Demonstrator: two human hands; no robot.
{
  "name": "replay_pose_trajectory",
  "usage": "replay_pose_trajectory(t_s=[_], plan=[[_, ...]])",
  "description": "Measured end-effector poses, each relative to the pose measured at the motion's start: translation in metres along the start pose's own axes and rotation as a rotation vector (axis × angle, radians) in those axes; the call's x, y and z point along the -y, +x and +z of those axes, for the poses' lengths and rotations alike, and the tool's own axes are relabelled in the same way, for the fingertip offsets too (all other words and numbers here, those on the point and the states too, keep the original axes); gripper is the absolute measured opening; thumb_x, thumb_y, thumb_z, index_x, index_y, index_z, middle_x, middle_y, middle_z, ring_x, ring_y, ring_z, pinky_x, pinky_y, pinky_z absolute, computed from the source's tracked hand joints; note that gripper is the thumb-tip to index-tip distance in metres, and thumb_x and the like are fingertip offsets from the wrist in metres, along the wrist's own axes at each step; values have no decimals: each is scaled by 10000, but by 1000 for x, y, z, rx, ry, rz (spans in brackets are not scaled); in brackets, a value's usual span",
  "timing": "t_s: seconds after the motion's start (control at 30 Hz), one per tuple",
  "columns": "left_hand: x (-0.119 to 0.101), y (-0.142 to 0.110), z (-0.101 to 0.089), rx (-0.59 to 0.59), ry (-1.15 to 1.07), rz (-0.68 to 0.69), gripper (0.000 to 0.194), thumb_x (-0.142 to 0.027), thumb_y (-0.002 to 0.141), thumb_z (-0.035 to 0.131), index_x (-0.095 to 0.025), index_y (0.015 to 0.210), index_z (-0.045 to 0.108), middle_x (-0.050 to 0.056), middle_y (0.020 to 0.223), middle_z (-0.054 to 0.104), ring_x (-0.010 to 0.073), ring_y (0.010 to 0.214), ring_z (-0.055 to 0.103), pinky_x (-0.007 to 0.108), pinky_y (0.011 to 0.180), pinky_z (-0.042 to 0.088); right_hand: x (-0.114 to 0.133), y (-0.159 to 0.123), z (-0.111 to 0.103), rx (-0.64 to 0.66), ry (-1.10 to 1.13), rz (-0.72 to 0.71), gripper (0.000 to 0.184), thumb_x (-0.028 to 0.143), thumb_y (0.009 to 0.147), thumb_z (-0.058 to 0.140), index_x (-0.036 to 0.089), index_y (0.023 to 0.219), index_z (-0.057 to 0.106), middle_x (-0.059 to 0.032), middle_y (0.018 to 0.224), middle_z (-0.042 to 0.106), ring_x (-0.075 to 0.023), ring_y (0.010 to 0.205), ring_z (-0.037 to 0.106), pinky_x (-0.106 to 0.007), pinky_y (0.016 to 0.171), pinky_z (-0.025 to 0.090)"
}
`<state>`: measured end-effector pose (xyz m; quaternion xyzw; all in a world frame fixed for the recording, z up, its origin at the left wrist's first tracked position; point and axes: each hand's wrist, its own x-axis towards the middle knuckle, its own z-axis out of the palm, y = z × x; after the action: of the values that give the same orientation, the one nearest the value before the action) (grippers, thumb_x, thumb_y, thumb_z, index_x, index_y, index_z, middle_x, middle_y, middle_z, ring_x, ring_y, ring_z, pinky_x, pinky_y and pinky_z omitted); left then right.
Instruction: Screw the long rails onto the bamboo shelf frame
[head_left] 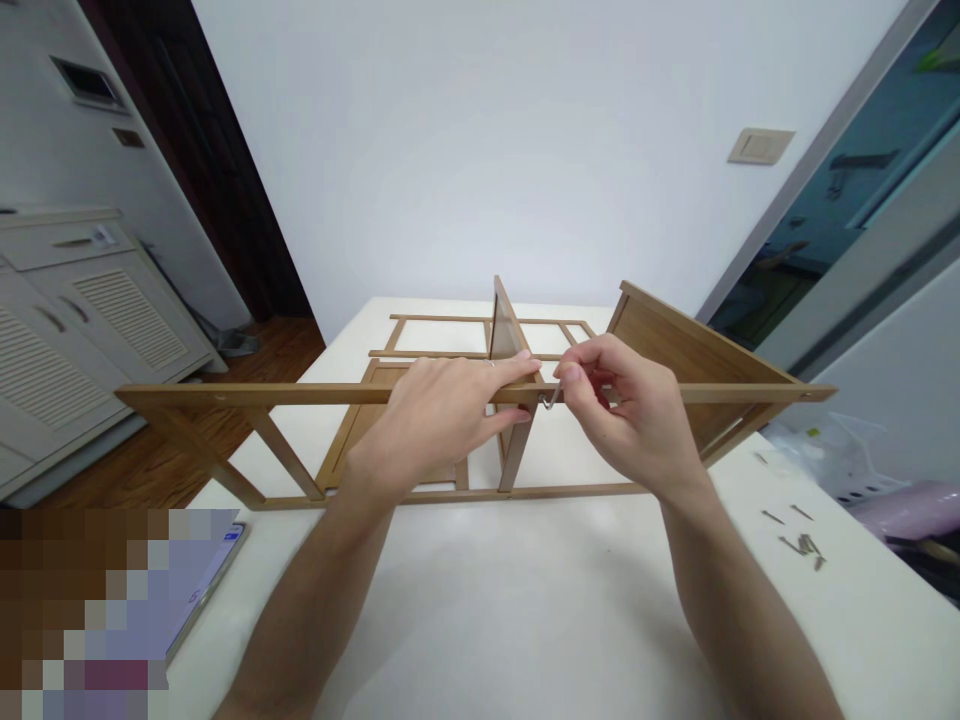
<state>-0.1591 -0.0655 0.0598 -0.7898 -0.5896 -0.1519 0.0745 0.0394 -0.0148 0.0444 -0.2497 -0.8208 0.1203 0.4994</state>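
A light-brown wooden frame (pixel 247 395) stands on edge across the white table (pixel 525 620), its long top rail running left to right. My left hand (pixel 442 415) lies over the middle of that rail, fingers and thumb wrapped around it. My right hand (pixel 626 405) pinches a small metal hex key (pixel 551 398) at the rail, right beside my left fingertips. An upright divider panel (pixel 506 335) rises behind the rail, and a wooden side panel (pixel 697 365) leans at the right end.
Several dark screws (pixel 802 545) lie loose on the table at the right. A phone or tablet (pixel 199 590) rests at the table's left front edge. A clear plastic bag (pixel 840 450) lies at the right. White cabinets (pixel 82 320) stand at the left.
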Motion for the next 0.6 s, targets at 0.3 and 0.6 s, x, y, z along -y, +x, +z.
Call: replay_pose_trajectory(t_s=[0.3,0.6], plan=[[0,0,2,-18,-25,3,451,-472,992,655,-460,1436,574,-64,953,823,246,922,773,298,729,473,1,1,-4,19,60,25,154,270,995,609,220,849,608,38,636,613,-95,528,540,-207,471,423],[-2,-1,1,-5,20,8,439,-451,1029,596,-414,1465,554,-48,1109,828,257,942,772,316,721,453,0,-1,-15,166,122,77,147,328,1028,630,208,997,708,0,771,701,-116,656,635,-220,576,507]])
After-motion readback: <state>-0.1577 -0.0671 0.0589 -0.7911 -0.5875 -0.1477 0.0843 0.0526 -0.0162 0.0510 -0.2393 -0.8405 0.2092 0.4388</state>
